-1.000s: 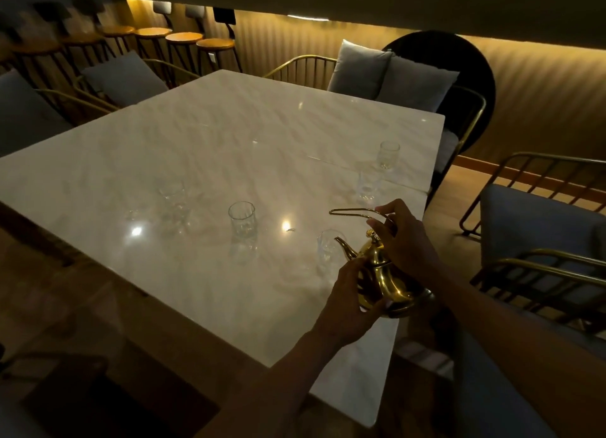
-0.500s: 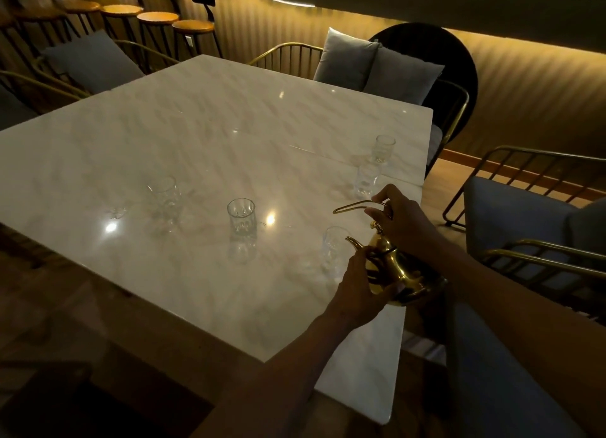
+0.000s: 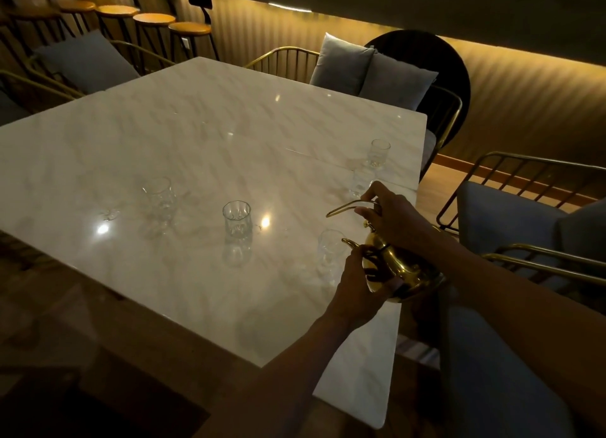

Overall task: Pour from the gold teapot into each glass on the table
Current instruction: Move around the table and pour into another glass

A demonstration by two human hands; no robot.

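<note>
Open marble tabletop (image 3: 203, 135) across the upper left and lower middle of the frame; blocked mid-frame by three glasses (image 3: 236, 219) and by two more glasses (image 3: 378, 152) at right.

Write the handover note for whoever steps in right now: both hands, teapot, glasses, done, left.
Right hand: grips the gold teapot by its top handle.
Left hand: fingers curled against the pot's body below the spout.
Teapot: held over the near right table edge, spout tipped at the nearest glass.
Other glasses: centre glass, left glass, two far right.
Done: cannot tell; no liquid visible in any glass in this dim light.
Left: pour into the nearest glass, then the other four.
</note>
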